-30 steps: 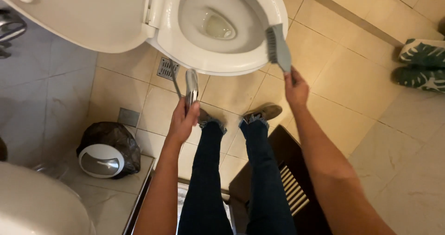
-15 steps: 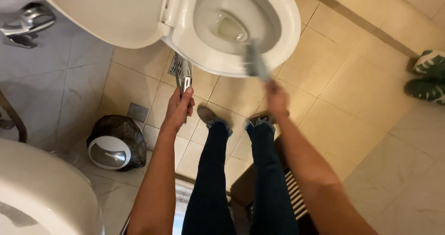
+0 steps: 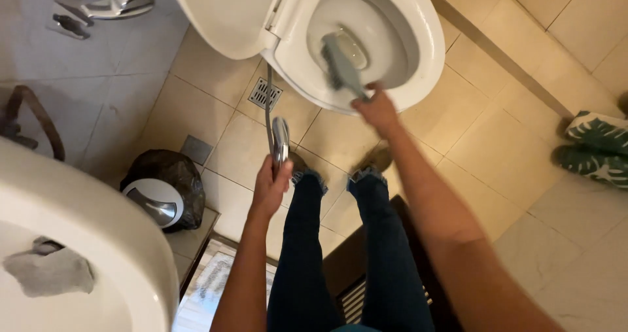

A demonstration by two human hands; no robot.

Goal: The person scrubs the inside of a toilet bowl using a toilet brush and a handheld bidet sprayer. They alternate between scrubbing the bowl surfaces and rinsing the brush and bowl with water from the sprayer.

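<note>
A grey brush [image 3: 341, 64] is being held inside the bowl of the toilet [image 3: 428, 51] at the upper middle of the frame, its head being pressed against the inner wall just left of the water. Scrubbing appears to be under way rather than finished; whether any part of the bowl is already clean cannot be told. The brush handle is being gripped by the right hand [image 3: 374, 107], fingers closed tight around its end, with the arm being stretched forward from the lower right of the frame.

A chrome spray nozzle [image 3: 280, 139] on its hose is being held by the left hand [image 3: 269, 187] near the centre of the frame, fingers wrapped around the lower part, the nozzle being kept above the tiled floor [image 3: 497, 142] and short of the rim. No water is seen leaving it, so rinsing is judged not yet begun.

A lidded bin with a black liner [image 3: 160, 191] is standing at the left, beside a white basin [image 3: 78, 234].
</note>
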